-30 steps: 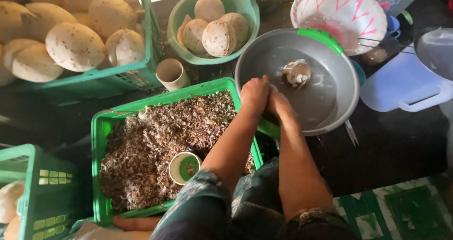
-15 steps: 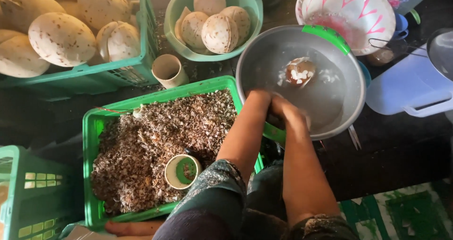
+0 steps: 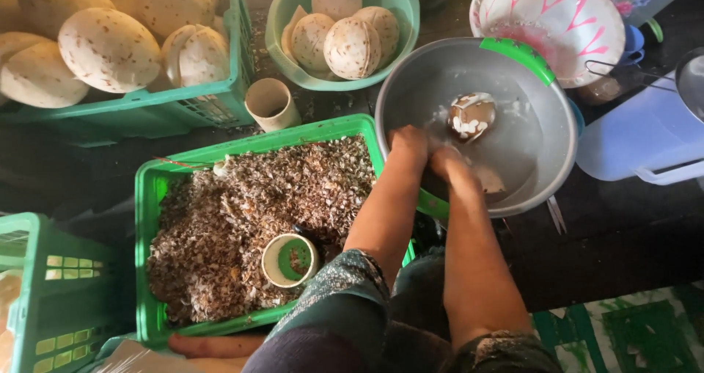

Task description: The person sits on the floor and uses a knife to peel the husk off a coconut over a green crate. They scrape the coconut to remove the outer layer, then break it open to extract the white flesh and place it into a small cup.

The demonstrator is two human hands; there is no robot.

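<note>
My left hand (image 3: 408,143) and my right hand (image 3: 449,166) are pressed side by side over the near rim of a grey metal basin (image 3: 535,134). Their fingers curl down into the basin and are hidden from view. A pale piece of coconut (image 3: 490,181) lies just right of my right hand. A broken brown coconut shell with white flesh (image 3: 471,115) sits in the middle of the basin, apart from both hands. Both forearms cross the right corner of a green crate of brown husk shavings (image 3: 220,226).
A small green-rimmed cup (image 3: 290,260) lies in the shavings. A tan cup (image 3: 270,104) stands behind the crate. A green bowl (image 3: 282,21) and a green crate (image 3: 205,105) hold peeled coconuts. A pink-patterned bowl (image 3: 557,13) and a pale blue container (image 3: 638,138) are at the right.
My hands stay together at the basin's near rim, with only a slight shift. The view has moved a little.
</note>
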